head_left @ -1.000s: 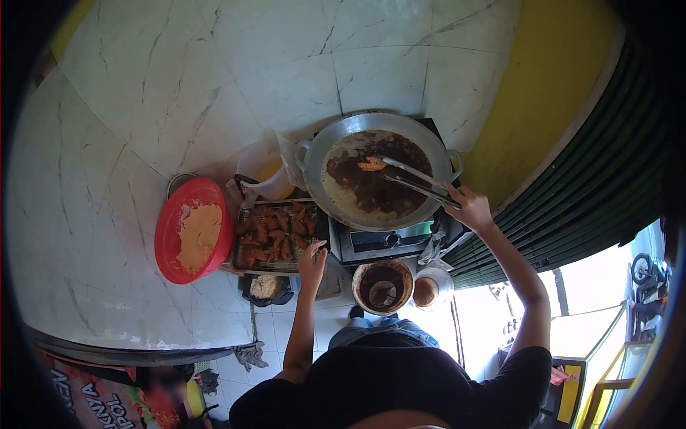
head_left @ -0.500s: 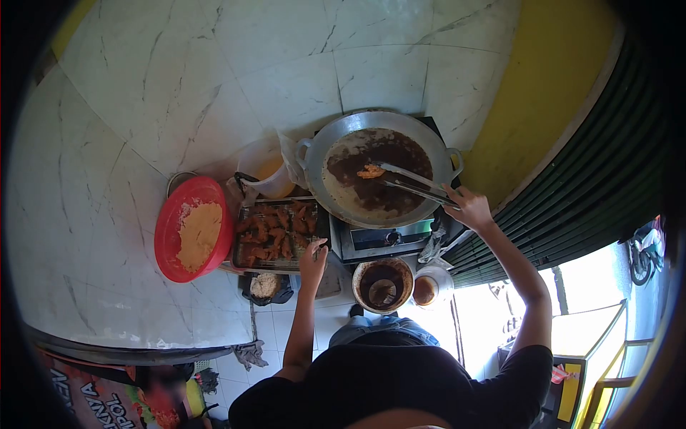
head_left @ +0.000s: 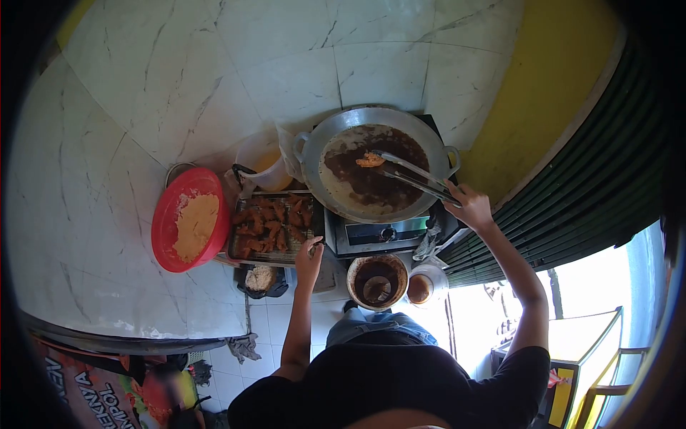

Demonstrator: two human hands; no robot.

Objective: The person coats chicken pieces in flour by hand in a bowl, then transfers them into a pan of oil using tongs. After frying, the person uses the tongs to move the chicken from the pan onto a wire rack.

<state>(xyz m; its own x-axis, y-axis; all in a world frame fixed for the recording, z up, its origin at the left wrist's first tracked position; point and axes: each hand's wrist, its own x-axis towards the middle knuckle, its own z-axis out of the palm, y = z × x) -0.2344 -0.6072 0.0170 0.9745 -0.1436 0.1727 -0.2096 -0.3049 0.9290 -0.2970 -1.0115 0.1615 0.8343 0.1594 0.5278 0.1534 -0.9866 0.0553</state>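
Note:
My right hand is closed around the handle end of metal tongs, which reach over a big wok of dark, foamy oil. At the tongs' tips is a golden-brown fried piece, within the wok's rim. My left hand has its fingers curled at the near right corner of a metal tray; I cannot tell what is in them. Several brown fried pieces lie on the wire rack in that tray.
Left of the tray stands a red basin of pale flour mix. Behind the tray is a clear tub with yellowish contents. The wok sits on a stove. Below it stand a brown-stained pot and a plastic tub.
The view has shifted slightly, moving the basin, tray and wok a little up and left in it. The right hand keeps the tongs over the wok, and the left stays by the tray's corner.

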